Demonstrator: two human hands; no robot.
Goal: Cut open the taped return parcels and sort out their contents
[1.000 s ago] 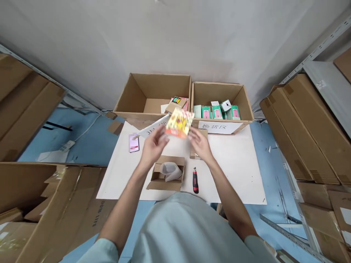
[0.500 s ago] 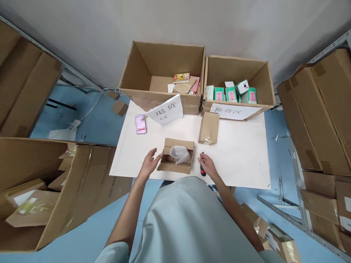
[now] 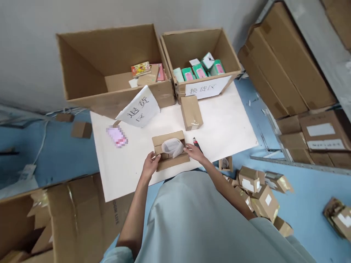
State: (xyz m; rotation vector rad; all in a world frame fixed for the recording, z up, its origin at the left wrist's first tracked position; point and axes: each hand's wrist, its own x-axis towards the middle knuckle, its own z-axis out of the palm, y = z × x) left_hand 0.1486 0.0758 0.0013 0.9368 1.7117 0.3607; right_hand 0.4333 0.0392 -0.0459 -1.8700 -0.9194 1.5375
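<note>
On the front part of the white table lies a small open cardboard box (image 3: 173, 165), its flaps folded out. Inside it sits a roll of white, translucent wrapping (image 3: 171, 146). My left hand (image 3: 150, 164) grips the box's left side, thumb over the edge. At the right side, my right hand (image 3: 194, 152) holds the edge near the wrapping. Just beyond the right hand is a black and red box cutter (image 3: 196, 144), partly hidden by it. A taped, closed carton (image 3: 191, 113) lies farther back.
Two large cartons stand at the back: the left carton (image 3: 79, 104) holds several small boxes, the right carton (image 3: 178, 91) green-and-pink boxes. A paper sign (image 3: 139, 109) hangs from the left one, near a pixelated pink item (image 3: 117, 136). Parcels (image 3: 264, 201) cover floor at right.
Both hands have closed in on the small open box and now hold its sides. My right hand has moved left from beside the box cutter. The view has turned to the right.
</note>
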